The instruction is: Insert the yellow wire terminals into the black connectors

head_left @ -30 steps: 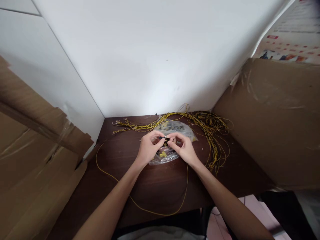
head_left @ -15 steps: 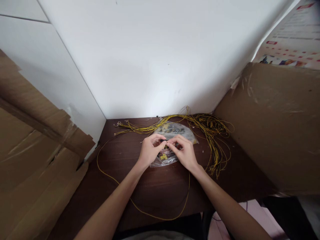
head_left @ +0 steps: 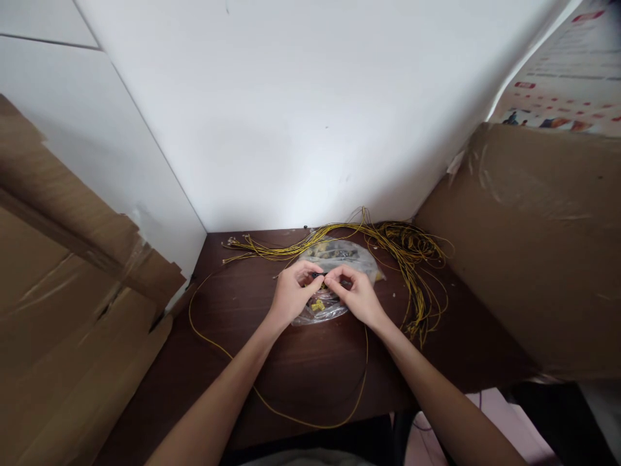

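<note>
Above a clear plastic bag [head_left: 347, 254] my two hands meet at the fingertips. My left hand [head_left: 292, 292] pinches a small black connector [head_left: 317, 274], mostly covered by the fingers. Thumb and forefinger of my right hand [head_left: 358, 294] are closed at the connector's right end, on what appears to be the end of a yellow wire [head_left: 301, 421]; the tip itself is hidden. From beneath my right hand this wire loops down past the table's near part and back up to the left. Small yellow pieces [head_left: 317, 305] and dark ones show in the bag.
A bundle of yellow and black wires [head_left: 412, 246] lies behind the bag and trails down its right side. Cardboard stands at the left [head_left: 72, 291] and right [head_left: 524, 246] of the brown table [head_left: 310, 369]. A white wall [head_left: 310, 116] rises behind.
The hands stay in nearly the same place. My right fingers have shifted slightly and bent more at the black connector.
</note>
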{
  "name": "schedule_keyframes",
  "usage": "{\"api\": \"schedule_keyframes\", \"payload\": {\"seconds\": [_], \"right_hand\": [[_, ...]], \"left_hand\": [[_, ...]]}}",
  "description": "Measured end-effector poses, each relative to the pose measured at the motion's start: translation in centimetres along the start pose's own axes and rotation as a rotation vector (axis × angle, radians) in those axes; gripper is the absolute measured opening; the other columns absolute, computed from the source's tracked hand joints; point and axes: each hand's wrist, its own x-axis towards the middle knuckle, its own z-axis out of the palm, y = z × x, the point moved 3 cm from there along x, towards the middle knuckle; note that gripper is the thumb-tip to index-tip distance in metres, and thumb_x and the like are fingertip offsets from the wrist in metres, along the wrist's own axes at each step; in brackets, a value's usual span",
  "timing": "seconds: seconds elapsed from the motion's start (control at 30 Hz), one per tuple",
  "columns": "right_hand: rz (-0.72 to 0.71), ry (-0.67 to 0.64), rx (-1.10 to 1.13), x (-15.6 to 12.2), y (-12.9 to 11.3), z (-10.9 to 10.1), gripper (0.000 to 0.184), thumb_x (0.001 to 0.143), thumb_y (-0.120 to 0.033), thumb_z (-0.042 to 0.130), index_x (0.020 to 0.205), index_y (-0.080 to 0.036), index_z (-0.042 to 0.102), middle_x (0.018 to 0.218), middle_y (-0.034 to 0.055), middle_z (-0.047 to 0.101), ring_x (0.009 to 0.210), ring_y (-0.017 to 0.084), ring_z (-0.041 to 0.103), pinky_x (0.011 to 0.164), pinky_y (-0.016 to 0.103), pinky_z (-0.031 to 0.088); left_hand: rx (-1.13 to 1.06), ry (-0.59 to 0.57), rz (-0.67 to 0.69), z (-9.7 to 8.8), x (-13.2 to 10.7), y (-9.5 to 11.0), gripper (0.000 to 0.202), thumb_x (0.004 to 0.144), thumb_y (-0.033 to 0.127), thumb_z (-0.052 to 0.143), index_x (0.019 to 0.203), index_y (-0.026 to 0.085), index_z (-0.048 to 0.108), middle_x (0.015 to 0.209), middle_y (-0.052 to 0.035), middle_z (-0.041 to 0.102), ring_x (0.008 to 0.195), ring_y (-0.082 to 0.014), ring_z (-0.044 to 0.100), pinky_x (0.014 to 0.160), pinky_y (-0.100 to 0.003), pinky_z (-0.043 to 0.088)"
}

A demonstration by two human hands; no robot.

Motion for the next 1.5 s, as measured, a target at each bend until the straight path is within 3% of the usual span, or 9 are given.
{"api": "schedule_keyframes", "payload": {"seconds": [0.4, 0.53, 0.77, 0.9, 1.03, 1.27, 1.5], "right_hand": [[0.066, 0.002, 0.161, 0.01, 0.09, -0.19, 0.024, 0.077, -0.04, 0.057, 0.079, -0.017, 0.057, 0.066, 0.002, 0.053, 0.059, 0.013, 0.05, 0.04, 0.02, 0.039], [0.088, -0.031, 0.228, -0.08, 0.0, 0.12, 0.026, 0.076, -0.042, 0.058, 0.08, -0.017, 0.055, 0.065, 0.0019, 0.054, 0.06, 0.014, 0.052, 0.04, 0.02, 0.042], [0.103, -0.058, 0.217, -0.15, -0.1, 0.45, 0.026, 0.076, -0.043, 0.058, 0.08, -0.017, 0.057, 0.066, 0.0017, 0.053, 0.058, 0.013, 0.05, 0.039, 0.021, 0.042], [0.098, -0.017, 0.203, -0.1, -0.09, 0.15, 0.025, 0.075, -0.042, 0.059, 0.078, -0.017, 0.057, 0.066, 0.0013, 0.052, 0.058, 0.013, 0.05, 0.039, 0.02, 0.041], [0.084, 0.022, 0.212, -0.02, -0.12, -0.15, 0.024, 0.075, -0.041, 0.06, 0.077, -0.016, 0.058, 0.064, 0.0008, 0.05, 0.057, 0.013, 0.048, 0.038, 0.02, 0.04], [0.085, 0.019, 0.228, -0.02, -0.34, -0.16, 0.021, 0.075, -0.037, 0.06, 0.077, -0.015, 0.059, 0.064, 0.0011, 0.048, 0.057, 0.012, 0.047, 0.037, 0.02, 0.04], [0.094, 0.025, 0.224, -0.06, -0.29, -0.16, 0.021, 0.075, -0.036, 0.059, 0.077, -0.015, 0.06, 0.063, 0.0008, 0.048, 0.054, 0.011, 0.046, 0.036, 0.019, 0.04]], "left_hand": [[0.022, -0.006, 0.025, -0.27, 0.16, 0.07, 0.016, 0.067, 0.025, 0.066, 0.079, 0.015, 0.068, 0.072, -0.0021, 0.058, 0.062, -0.0117, 0.057, 0.057, -0.024, 0.053], [-0.014, -0.038, 0.023, -0.17, 0.1, 0.47, 0.021, 0.069, 0.026, 0.065, 0.086, 0.016, 0.07, 0.084, -0.005, 0.06, 0.07, -0.0137, 0.06, 0.059, -0.025, 0.054], [-0.099, -0.038, -0.102, 0.0, -0.08, 0.57, 0.027, 0.073, 0.028, 0.06, 0.096, 0.015, 0.066, 0.094, -0.0075, 0.065, 0.078, -0.0183, 0.063, 0.057, -0.027, 0.056], [-0.087, -0.009, -0.049, -0.02, -0.05, 0.56, 0.035, 0.07, 0.025, 0.064, 0.103, 0.015, 0.058, 0.083, -0.0039, 0.064, 0.071, -0.0148, 0.064, 0.06, -0.025, 0.055], [-0.072, 0.015, -0.014, 0.02, -0.01, 0.53, 0.024, 0.068, 0.025, 0.066, 0.086, 0.014, 0.056, 0.076, -0.003, 0.063, 0.069, -0.0137, 0.063, 0.061, -0.025, 0.054], [0.063, 0.018, 0.028, 0.01, 0.07, 0.31, 0.019, 0.074, 0.024, 0.059, 0.088, 0.013, 0.065, 0.079, -0.0048, 0.066, 0.065, -0.0129, 0.061, 0.058, -0.025, 0.054], [0.144, 0.009, 0.111, 0.07, -0.01, 0.05, 0.02, 0.077, 0.027, 0.058, 0.091, 0.016, 0.067, 0.091, -0.006, 0.068, 0.079, -0.017, 0.064, 0.063, -0.025, 0.054]]}}
